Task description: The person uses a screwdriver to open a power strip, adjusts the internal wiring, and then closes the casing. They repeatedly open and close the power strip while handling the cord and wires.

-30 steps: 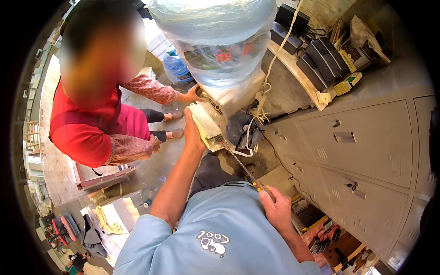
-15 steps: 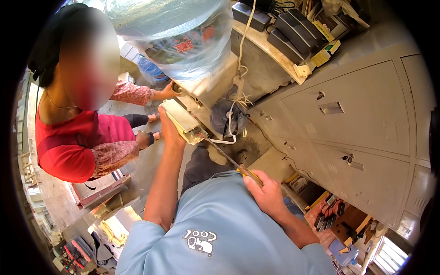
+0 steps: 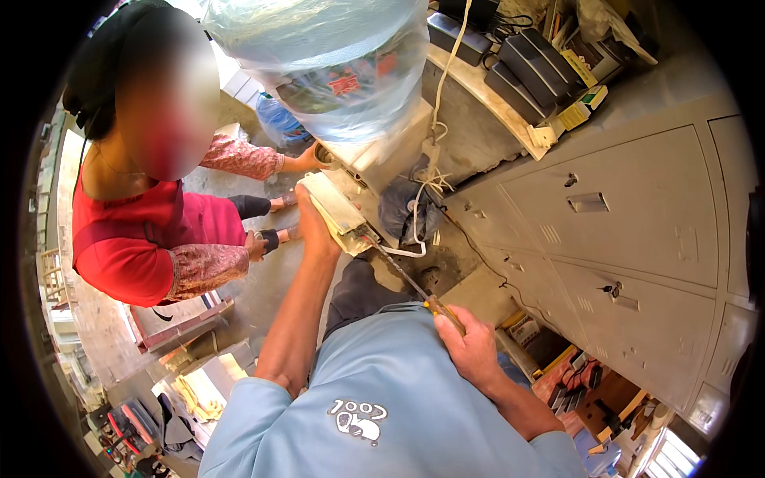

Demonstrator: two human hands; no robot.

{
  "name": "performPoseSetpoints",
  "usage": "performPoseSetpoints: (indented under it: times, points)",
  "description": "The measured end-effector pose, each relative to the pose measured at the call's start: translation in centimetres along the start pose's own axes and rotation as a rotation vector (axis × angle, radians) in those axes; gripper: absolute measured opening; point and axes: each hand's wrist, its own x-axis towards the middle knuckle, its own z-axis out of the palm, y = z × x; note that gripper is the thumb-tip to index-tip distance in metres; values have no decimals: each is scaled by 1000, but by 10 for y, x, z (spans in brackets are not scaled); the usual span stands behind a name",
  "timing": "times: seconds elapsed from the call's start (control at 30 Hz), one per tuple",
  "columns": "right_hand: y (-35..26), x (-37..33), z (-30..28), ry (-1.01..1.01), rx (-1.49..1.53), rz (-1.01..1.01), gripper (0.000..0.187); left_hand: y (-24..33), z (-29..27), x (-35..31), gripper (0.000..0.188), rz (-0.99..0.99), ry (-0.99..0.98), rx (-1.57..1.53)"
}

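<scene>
A cream-coloured, box-shaped block (image 3: 335, 204) rests in my left hand (image 3: 317, 233), whose fingers wrap round its side and far end. My right hand (image 3: 468, 344) grips the amber and yellow handle of a long screwdriver (image 3: 404, 273). The thin shaft slants up and left from that hand. Its tip meets the near end of the block, by a small dark and reddish spot. What the tip touches inside cannot be made out.
At the left stands a person in red (image 3: 131, 247), one hand holding a cup at the water dispenser (image 3: 382, 151) under a plastic-wrapped bottle (image 3: 343, 72). Grey metal lockers (image 3: 637, 215) line the right. A black bag (image 3: 401, 211) and white cables lie beyond my hands.
The whole view has shifted, so things appear slightly further right. Both hands keep their holds, and the screwdriver tip stays at the block's end.
</scene>
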Motion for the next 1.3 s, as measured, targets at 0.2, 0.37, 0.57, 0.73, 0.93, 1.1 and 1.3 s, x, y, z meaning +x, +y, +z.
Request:
performPoseSetpoints:
  times: [0.2, 0.37, 0.57, 0.73, 0.93, 1.1, 1.3]
  points:
    - [0, 2, 1, -2, 26, 24, 24, -4, -7, 7, 67, -19, 22, -16]
    - [-2, 2, 0, -17, 47, 92, 24, 1, -7, 5, 67, -39, -37, -35]
    - [15, 0, -4, 22, 82, 61, 27, 10, 3, -2, 69, 39, -197, -60]
    - [33, 0, -4, 14, 132, 107, 29, 17, 19, -6, 65, 9, -137, -17]
    - [45, 3, -14, -3, 155, 200, 29, 13, 23, -3, 53, 23, -164, 217]
    - [82, 2, -26, 60, 196, 256, 28, 11, 48, -26, 69, 511, 10, 940]
    - [86, 4, -30, 147, 328, 351, 30, -12, 70, -47, 72, 984, 24, 1284]
